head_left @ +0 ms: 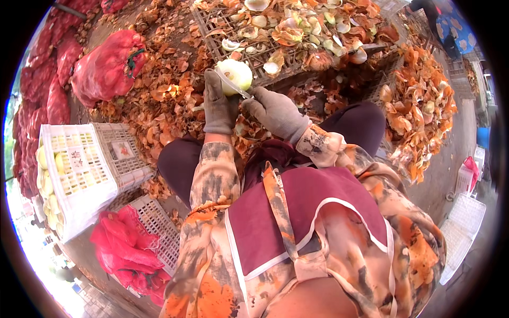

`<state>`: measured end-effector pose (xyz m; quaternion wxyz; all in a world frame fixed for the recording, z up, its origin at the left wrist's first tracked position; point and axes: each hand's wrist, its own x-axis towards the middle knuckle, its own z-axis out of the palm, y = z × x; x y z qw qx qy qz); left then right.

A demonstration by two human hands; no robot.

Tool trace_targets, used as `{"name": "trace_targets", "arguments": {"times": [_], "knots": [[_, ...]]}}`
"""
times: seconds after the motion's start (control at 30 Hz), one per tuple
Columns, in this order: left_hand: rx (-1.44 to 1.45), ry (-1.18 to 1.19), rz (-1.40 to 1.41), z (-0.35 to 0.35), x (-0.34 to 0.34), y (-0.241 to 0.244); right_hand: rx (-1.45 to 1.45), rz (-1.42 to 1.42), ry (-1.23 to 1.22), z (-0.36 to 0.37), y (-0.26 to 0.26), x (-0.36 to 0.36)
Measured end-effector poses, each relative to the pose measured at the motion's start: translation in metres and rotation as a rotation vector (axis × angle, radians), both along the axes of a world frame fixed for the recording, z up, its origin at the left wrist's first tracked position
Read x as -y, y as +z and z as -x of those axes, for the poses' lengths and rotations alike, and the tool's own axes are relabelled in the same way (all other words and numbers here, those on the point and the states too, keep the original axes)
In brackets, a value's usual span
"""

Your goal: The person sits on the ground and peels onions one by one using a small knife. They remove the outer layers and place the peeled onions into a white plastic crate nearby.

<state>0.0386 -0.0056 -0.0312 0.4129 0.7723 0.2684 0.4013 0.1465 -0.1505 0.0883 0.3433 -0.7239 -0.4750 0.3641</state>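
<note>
My left hand (220,104), in a grey-brown work glove, holds a peeled pale onion (239,75) by its left side. The gloved right hand (274,112) grips a small knife, its handle hidden in the fingers. The knife's blade (232,84) lies across the front of the onion, pointing up and left. Beyond the onion stands an upturned plastic crate (206,33) strewn with onion skins and peeled layers (288,33).
Onion skins (159,95) cover the ground. At left are a full red mesh sack (105,67), a white crate of peeled onions (79,159) and empty red mesh bags (123,242). A skin-filled crate (421,107) stands at right; another person (455,30) is at the upper right.
</note>
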Motion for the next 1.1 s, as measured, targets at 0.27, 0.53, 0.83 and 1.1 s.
{"name": "trace_targets", "arguments": {"times": [0.27,0.53,0.83,1.1], "knots": [[0.193,-0.137,0.476,-0.011,0.009,0.019,-0.095,0.041,-0.113,-0.012,-0.039,-0.021],[0.522,-0.184,1.241,-0.036,0.007,0.026,-0.303,-0.033,-0.021,-0.041,-0.074,-0.029],[0.566,-0.231,1.324,-0.032,0.008,0.020,-1.226,0.300,-0.141,-0.061,-0.087,-0.034],[0.667,-0.249,1.368,-0.019,-0.005,0.029,-0.659,0.219,-0.152,-0.076,-0.062,-0.034]]}}
